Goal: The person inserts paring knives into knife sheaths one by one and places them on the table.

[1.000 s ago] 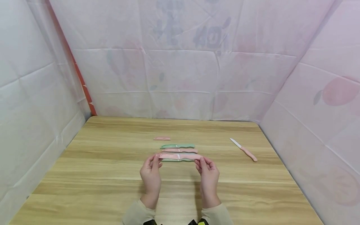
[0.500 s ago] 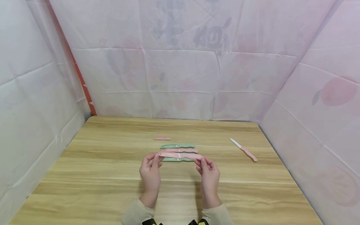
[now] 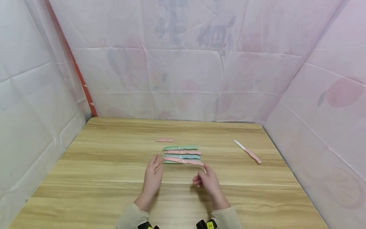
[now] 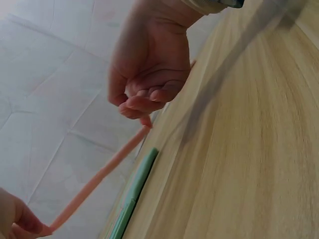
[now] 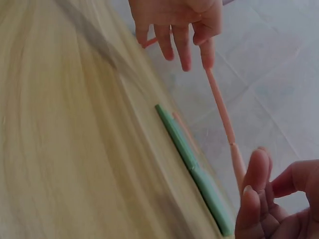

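A pink sheathed paring knife (image 3: 183, 160) lies crosswise between my hands, its handle end lower in the head view. My left hand (image 3: 152, 176) has its fingers extended, one fingertip at the sheath's tip. At the handle end, the index finger of my right hand (image 3: 211, 183) touches the knife, with the thumb apart from it and the other fingers loosely bent. Beneath and behind it lie other sheathed knives in a row: a green one (image 3: 172, 162), a blue one (image 3: 194, 157), a pink one (image 3: 191, 153) and another green one (image 3: 190, 148).
Behind the row, a loose pink sheath (image 3: 164, 140) lies on the wooden table (image 3: 114, 190). To the right rests a bare-bladed knife with a pink handle (image 3: 253, 156). Pale printed sheets (image 3: 183, 73) enclose the table's back and sides.
Both hands have loosened from pinching the pink knife's ends. Its handle end has tipped toward me, uncovering the blue knife behind. My right hand has drawn back toward me.
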